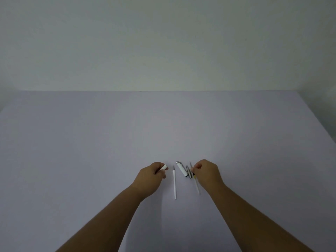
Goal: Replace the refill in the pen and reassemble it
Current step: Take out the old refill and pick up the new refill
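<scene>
Both bare forearms reached out over the pale lilac table (91, 142), which ran back to a plain light wall (163, 42).

Furthest left, the left hand (151, 176) was curled shut around a short white pen piece (164, 167), whose rounded end poked out past the knuckles toward the middle; how much of it lay inside the fist I couldn't tell.

Just beside that hand, apart from it, a white refill (175, 184) lay flat on the table, its dark tip pointing away from the person and its long white tube running back toward them.

Next came a white pen barrel (182, 169) with a silver end, lying at a slant, and a slim grey metal part (189, 172) close against its right side.

Furthest right, the right hand (206, 171) had its fingertips pinched on a second, thinner refill (196, 182), a pale translucent one with a yellowish band, near its upper part. Its thin tip stuck out beyond the fingers, and its tail trailed back alongside the wrist. Whether it rested on the table or was lifted I couldn't make out.
</scene>
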A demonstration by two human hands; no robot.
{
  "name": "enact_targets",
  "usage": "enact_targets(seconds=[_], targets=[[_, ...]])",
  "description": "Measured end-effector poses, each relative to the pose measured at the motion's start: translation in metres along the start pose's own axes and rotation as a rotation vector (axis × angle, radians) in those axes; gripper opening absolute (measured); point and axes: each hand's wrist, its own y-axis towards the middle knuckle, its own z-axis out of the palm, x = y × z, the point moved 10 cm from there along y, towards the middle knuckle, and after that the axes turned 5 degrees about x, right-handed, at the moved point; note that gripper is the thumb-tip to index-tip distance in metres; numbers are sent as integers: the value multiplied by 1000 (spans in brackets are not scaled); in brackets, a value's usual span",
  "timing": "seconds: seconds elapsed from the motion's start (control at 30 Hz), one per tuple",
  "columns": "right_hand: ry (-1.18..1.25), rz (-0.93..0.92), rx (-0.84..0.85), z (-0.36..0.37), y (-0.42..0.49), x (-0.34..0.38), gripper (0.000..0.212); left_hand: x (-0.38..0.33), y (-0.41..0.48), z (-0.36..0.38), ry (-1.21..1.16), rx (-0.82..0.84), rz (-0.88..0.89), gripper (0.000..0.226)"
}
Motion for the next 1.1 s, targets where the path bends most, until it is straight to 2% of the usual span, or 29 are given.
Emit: enact_targets(seconds=[0.2, 0.27, 0.37, 0.43, 0.53, 0.67, 0.87, 1.1], targets=[[-6, -95, -67, -9, -12, 19, 14, -1, -1, -9, 45, -78, 25, 18], [-28, -120, 15, 4, -21, 36, 20, 0, -2, -17, 42, -133, 20, 21], [-252, -162, 171, 44, -39, 56, 27, 0, -4, -24, 21, -183, 5, 24], [-371, -175, 165, 60, -46, 60, 22, 0, -6, -25, 4, -189, -2, 23], [-378, -101, 133, 68, -48, 51, 20, 3, -7, -25, 1, -176, -20, 21], [-224, -26, 140, 62, -48, 45, 21, 11, -11, -23, 41, -168, -61, 17], [544, 8, 30, 22, -40, 47, 11, 12, -11, -13, 74, -127, -53, 13], [748, 2, 31, 13, -41, 47, 11, 1, -8, -5, 104, -111, -23, 8]])
